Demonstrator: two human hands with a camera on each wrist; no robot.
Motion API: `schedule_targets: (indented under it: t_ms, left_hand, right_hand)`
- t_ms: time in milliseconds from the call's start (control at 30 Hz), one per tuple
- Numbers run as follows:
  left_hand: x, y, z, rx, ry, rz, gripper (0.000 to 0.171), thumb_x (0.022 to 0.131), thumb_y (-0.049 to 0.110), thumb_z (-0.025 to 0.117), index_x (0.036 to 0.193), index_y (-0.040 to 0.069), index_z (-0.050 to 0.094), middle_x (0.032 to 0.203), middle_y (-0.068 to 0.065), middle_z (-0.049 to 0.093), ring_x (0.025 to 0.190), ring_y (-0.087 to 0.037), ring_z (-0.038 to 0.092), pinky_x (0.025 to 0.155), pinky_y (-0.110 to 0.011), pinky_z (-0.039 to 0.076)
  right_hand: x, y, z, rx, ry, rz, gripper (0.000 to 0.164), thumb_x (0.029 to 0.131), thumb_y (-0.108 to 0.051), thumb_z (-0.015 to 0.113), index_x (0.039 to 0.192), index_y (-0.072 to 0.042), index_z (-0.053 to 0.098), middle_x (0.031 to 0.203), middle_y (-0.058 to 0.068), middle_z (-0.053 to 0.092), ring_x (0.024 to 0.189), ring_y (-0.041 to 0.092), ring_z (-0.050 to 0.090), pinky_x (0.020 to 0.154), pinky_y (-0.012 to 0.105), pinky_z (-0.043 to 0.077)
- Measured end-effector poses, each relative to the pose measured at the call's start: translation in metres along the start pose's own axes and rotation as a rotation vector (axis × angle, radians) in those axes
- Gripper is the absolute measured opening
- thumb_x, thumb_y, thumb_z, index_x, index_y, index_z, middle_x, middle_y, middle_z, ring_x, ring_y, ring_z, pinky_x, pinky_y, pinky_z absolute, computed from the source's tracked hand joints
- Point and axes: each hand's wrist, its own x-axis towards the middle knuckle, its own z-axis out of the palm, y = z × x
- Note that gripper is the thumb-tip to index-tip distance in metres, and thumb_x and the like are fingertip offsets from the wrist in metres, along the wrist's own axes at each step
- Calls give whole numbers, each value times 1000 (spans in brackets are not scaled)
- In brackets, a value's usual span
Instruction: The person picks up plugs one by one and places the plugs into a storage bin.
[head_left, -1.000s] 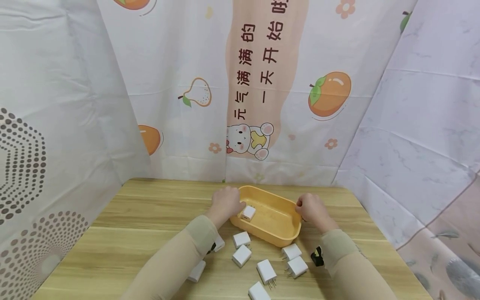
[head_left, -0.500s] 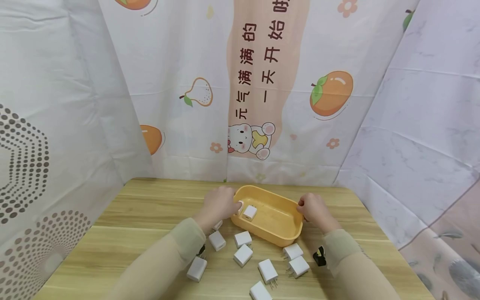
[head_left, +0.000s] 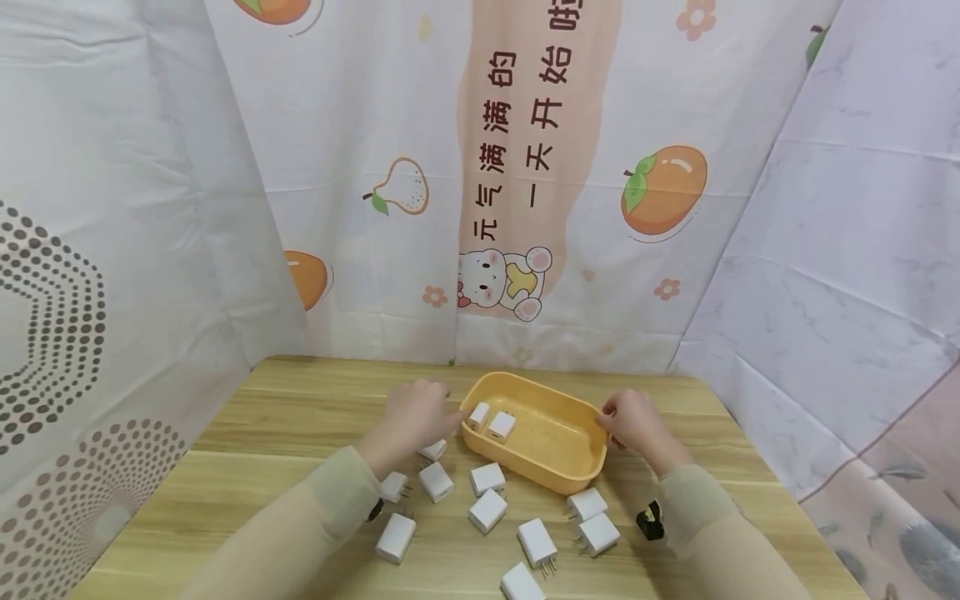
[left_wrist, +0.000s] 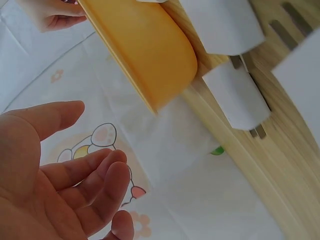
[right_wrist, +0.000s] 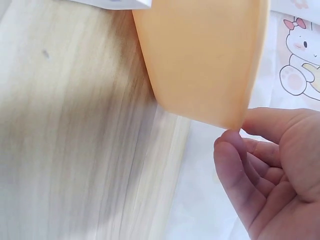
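A yellow plastic tray (head_left: 551, 437) stands on the table with two white plug chargers inside, a narrow-looking one (head_left: 478, 415) at its left end and another charger (head_left: 501, 426) beside it. My right hand (head_left: 637, 425) pinches the tray's right end; the right wrist view shows thumb and fingertips at the rim of the tray (right_wrist: 200, 60). Just left of the tray is my left hand (head_left: 412, 421). In the left wrist view its palm holds nothing, fingers loosely bent and thumb (left_wrist: 62, 115) apart from them. Below that hand lie chargers (head_left: 435, 482), one partly hidden by it.
Several more white chargers lie in front of the tray, among them a pair (head_left: 597, 533) at the right and one charger (head_left: 536, 542) with its prongs toward me. A printed curtain (head_left: 375, 250) hangs behind the wooden table (head_left: 300, 408).
My left hand has drawn back leftward from the tray, leaving a second charger in its left end. Chargers under the left arm have come into view. The right hand stays at the rim.
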Motion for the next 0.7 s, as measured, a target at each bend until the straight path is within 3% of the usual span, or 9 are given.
schedule_targets:
  t_ms: [267, 633, 700]
  left_hand:
    - [-12, -11, -7, 3, 20, 18, 39, 89, 42, 76, 107, 7, 75, 107, -10, 73, 92, -29, 71, 72, -43, 58]
    - [-27, -35, -12, 4, 30, -16, 45, 88, 45, 76, 112, 6, 75, 111, -11, 73, 96, -32, 71, 74, -46, 58]
    - [-30, -38, -15, 4, 33, -20, 45, 88, 44, 76, 112, 6, 75, 111, -11, 73, 97, -32, 71, 74, -46, 58]
  right_hand:
    - [-12, 0, -2, 49, -22, 33, 25, 90, -7, 70, 106, 12, 68, 60, 5, 64, 49, 19, 64, 49, 30, 52]
    - [-23, -8, 3, 76, -24, 38, 23, 87, -2, 64, 104, 14, 64, 50, 2, 59, 44, 15, 60, 45, 30, 52]
    - [-24, -8, 3, 64, -16, 38, 18, 85, -1, 63, 98, 12, 65, 49, 1, 58, 43, 14, 59, 45, 30, 52]
